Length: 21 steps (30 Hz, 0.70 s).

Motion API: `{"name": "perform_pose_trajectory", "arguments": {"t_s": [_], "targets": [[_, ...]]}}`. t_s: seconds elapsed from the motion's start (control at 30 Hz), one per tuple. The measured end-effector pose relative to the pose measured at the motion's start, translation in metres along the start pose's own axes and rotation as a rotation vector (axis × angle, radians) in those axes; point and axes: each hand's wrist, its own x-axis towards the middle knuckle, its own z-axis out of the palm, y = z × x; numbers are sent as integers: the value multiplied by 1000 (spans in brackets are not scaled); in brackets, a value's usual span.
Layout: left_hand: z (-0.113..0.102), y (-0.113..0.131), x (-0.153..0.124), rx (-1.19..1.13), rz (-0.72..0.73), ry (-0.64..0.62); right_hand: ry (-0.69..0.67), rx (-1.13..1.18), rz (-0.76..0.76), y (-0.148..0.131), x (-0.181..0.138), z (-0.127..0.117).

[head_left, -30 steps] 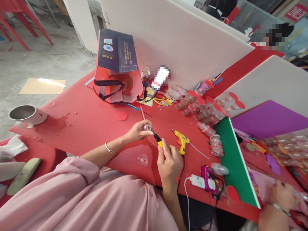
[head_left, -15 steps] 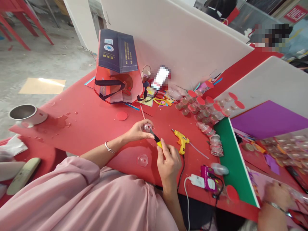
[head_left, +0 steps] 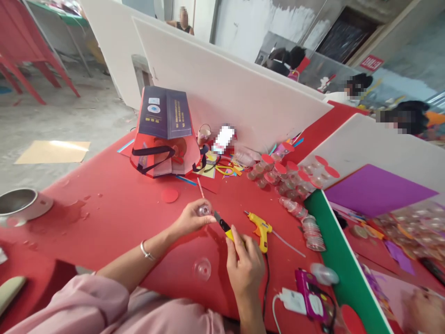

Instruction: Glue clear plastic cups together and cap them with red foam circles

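Note:
My left hand [head_left: 192,218] is closed around a small clear plastic piece [head_left: 204,210], which looks like a domed cup or lid. In my right hand [head_left: 246,264] is a yellow and black utility knife [head_left: 224,225], its blade out and pointing toward the plastic piece. A small gap separates the blade tip from the piece. Another clear round plastic piece with a hole at its centre [head_left: 202,269] lies on the red table below my hands. To the right of the knife rests a yellow hot glue gun [head_left: 260,230] with a glue stick in its back.
Clear cups with red discs [head_left: 278,171] stand in a cluster at the back right, with stacked clear lids [head_left: 313,233] nearer. A red and navy bag [head_left: 165,113], a phone [head_left: 223,139], a metal mug [head_left: 26,206] and a purple power socket [head_left: 309,292] surround the work. A co-worker's hand [head_left: 422,306] shows beyond the green divider.
The knife blade has come away from the plastic piece, slightly to the right. My view has tilted up, so the table sits lower and more people show behind the partition.

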Motion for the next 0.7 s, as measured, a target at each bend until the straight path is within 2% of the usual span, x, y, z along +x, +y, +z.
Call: {"name": "perform_pose_trajectory", "arguments": {"t_s": [0.13, 0.37, 0.47, 0.53, 0.7], "targets": [[-2, -6, 5, -102, -58, 122, 31, 81, 14, 6, 11, 21], [-3, -15, 10, -143, -196, 145, 60, 239, 60, 10, 18, 61], [-6, -22, 11, -159, -223, 139, 22, 276, 80, 13, 16, 67], [-8, -26, 11, -170, -229, 87, 10, 273, 97, 16, 14, 67], [-12, -29, 8, -113, -197, 54, 7, 284, 109, 19, 10, 70]]}}
